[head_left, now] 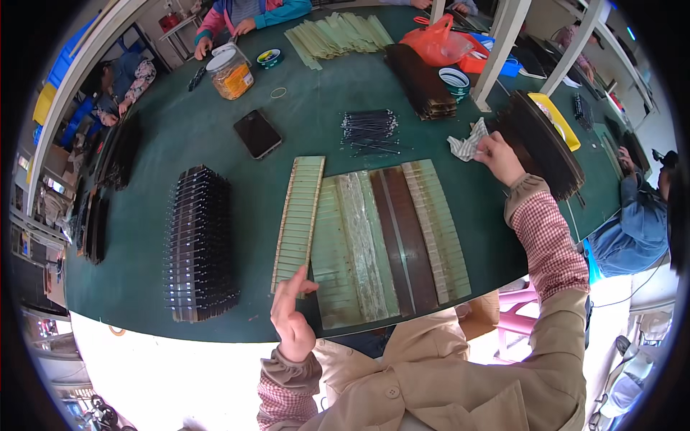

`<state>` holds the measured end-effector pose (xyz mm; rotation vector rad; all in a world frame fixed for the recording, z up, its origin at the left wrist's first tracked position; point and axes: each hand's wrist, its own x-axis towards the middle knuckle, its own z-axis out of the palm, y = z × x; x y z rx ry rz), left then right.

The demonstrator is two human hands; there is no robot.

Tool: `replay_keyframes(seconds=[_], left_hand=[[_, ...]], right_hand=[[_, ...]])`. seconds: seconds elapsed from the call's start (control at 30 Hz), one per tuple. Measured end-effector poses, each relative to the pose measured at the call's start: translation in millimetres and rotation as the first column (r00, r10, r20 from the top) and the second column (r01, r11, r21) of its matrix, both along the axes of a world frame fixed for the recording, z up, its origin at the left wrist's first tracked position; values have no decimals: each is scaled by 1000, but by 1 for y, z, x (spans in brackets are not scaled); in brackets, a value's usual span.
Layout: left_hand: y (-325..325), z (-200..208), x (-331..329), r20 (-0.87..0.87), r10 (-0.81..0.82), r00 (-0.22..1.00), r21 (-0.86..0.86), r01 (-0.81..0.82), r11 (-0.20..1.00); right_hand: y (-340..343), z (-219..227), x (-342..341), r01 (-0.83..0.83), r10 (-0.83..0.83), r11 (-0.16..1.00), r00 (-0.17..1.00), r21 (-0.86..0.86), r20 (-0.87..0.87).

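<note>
— "Just left of the dark stack [544, 147], the right hand [501, 159] is pinching the striped cloth [466, 147]; one careless sweep could be snagging those edges!"
— "And the left hand [293, 323] is partly covering the green strip [298, 215] at its lower end, near the table's edge [136, 316]; whether it's gripping, I can't tell!"

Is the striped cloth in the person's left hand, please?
No, the right hand holds the striped cloth, well away from the left hand.

The coat [460, 391] is tan with a round button [392, 393]; red-and-white checked sleeves [550, 248] have gathered brown cuffs [528, 192].
</note>
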<state>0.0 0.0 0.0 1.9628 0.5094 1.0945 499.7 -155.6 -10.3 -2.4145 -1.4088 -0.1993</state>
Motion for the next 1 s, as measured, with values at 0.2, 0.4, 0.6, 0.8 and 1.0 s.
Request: replay_keyframes(seconds=[0.2,0.4,0.6,0.8,1.0], left_hand=[[-7,4,-8,-39,95,995,-15,-96,995],[-37,28,25,31,-217,976,-417,210,884],[-80,35,101,15,-554,832,-595,453,664],[-107,22,118,613,-131,779,-756,626,191],[-96,18,116,552,-268,790,-772,605,194]], right_hand=[[-10,41,14,333,-177,870,899,363,-399],[-46,86,-74,273,151,706,843,653,-516],[-56,63,-245,-112,451,849,664,517,-597],[-35,48,-289,-75,467,822,658,565,-591],[-36,64,-295,-47,568,759,535,650,-625]])
